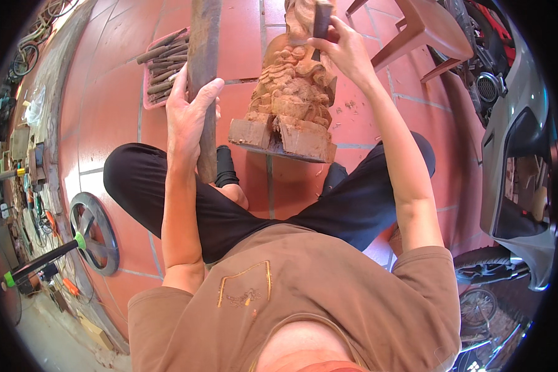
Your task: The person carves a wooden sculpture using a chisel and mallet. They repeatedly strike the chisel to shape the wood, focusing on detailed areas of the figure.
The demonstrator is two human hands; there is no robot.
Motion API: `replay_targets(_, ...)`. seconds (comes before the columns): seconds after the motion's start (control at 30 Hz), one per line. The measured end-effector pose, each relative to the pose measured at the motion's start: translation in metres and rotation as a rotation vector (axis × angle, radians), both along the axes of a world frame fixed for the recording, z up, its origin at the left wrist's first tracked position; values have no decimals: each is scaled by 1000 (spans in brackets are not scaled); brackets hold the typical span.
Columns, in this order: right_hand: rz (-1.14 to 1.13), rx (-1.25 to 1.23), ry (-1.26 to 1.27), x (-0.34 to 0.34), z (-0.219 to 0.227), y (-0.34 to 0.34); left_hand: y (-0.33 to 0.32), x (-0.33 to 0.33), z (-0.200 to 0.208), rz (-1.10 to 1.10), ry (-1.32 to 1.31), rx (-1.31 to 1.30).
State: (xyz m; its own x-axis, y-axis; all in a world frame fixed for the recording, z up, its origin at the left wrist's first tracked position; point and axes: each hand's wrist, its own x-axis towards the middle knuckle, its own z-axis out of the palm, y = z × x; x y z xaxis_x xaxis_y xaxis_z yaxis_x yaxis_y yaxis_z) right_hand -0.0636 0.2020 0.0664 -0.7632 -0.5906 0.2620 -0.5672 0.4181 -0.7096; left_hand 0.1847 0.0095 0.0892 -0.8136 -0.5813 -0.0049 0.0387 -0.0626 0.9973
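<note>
My left hand is wrapped round a long dark wooden club, its thumb raised along the side. The club runs from the upper edge down to my left knee and narrows toward my body. Between my feet stands a brown wood carving, with figured relief and a split, blocky base. At its upper right, my right hand pinches a dark chisel between thumb and fingers. The chisel is upright against the carving; its tip is hard to make out.
A pink basket of several dark rod-like tools lies left of the club. A brown plastic chair stands at the far right, near a parked motorbike. A dark wheel-shaped base with a pole is at left. Wood chips dot the red tiles.
</note>
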Motion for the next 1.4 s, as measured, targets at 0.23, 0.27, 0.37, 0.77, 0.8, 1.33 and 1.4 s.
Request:
replay_targets(0.23,-6,-407,-487,18,21,52,1,-8,4,-14,-3,162)
replay_targets(0.27,14,-427,-497,18,23,57,3,-10,5,-15,16,175)
replay_targets(0.37,-26,-493,-625,32,27,61,8,-16,8,-18,55,201)
replay_targets(0.77,115,-427,-764,53,3,26,14,-23,17,-71,-12,162)
replay_targets(0.8,139,-434,-772,50,0,25,12,-23,21,-92,-48,115)
replay_targets(1.33,249,-281,-800,48,-24,6,-6,-72,53,-260,-102,-112)
replay_targets(1.4,260,-289,-798,48,-25,6,-5,-69,49,-248,-127,-168)
